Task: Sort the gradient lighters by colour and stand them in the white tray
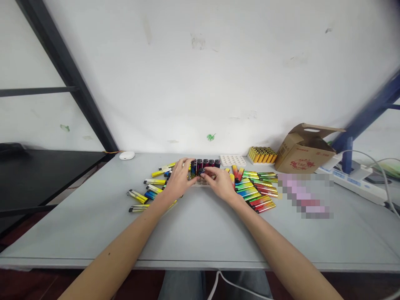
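Several lighters with dark tops (205, 163) stand upright in rows in a pale holed tray (203, 183) at the middle of the table. My left hand (178, 181) curves around the left end of these rows, thumb and fingers closed about a standing lighter (193, 168). Between the thumb and fingers of my right hand (222, 184) is a dark-topped lighter (201, 171), held over the tray's front part. Its lower part is hard to make out. Fingers hide some of the tray.
Yellow and blue lighters (155, 181) lie loose on the left; red, green and gold ones (261, 189) on the right. Behind are an empty holed tray (233, 161), a tray of yellow lighters (262, 155), a cardboard box (304, 152), a power strip (353, 185) and a white case (126, 155).
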